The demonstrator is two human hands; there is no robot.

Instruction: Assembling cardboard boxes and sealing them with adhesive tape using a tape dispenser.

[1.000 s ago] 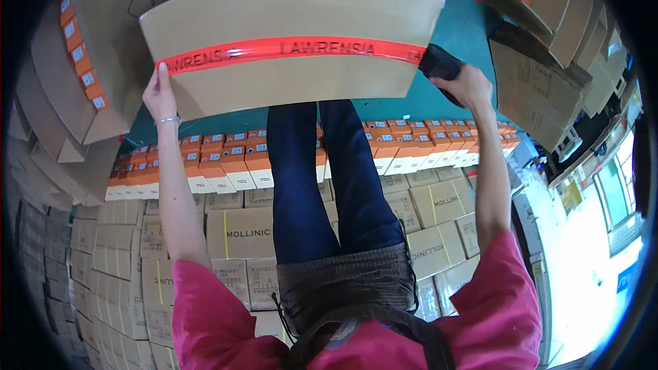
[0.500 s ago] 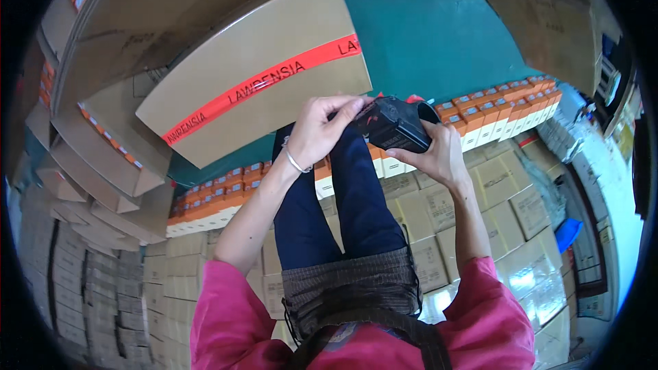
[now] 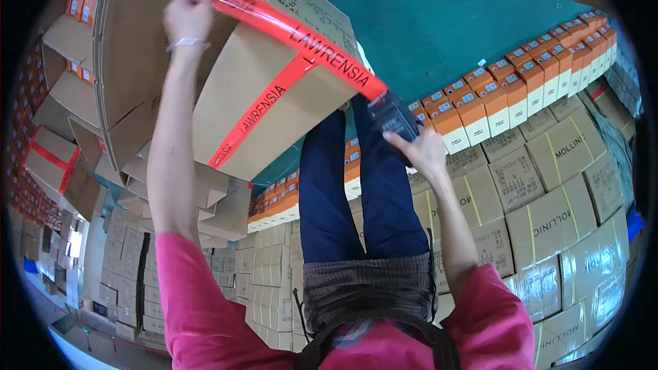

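Note:
My left hand (image 3: 190, 14), closed and a little blurred, pinches the free end of a strip of red packing tape (image 3: 301, 40). The strip stretches taut down to a black tape dispenser (image 3: 394, 123), which my right hand (image 3: 423, 149) grips at thigh height. Beneath the strip lies a brown cardboard box (image 3: 260, 75) with a band of red tape (image 3: 252, 113) stuck along its face. The stretched strip passes above the box's upper part; whether it touches the cardboard I cannot tell.
Rows of small orange-and-white boxes (image 3: 504, 92) stand on the green surface (image 3: 439, 14). Brown cartons with yellow straps (image 3: 558, 219) are stacked behind them. A large open carton (image 3: 137, 34) rises at the left, near my left arm. More taped cartons (image 3: 58, 161) stand further left.
My left hand has moved up and left, drawing a long strip of red tape out of the dispenser. My right hand stays near the same spot. The view has shifted.

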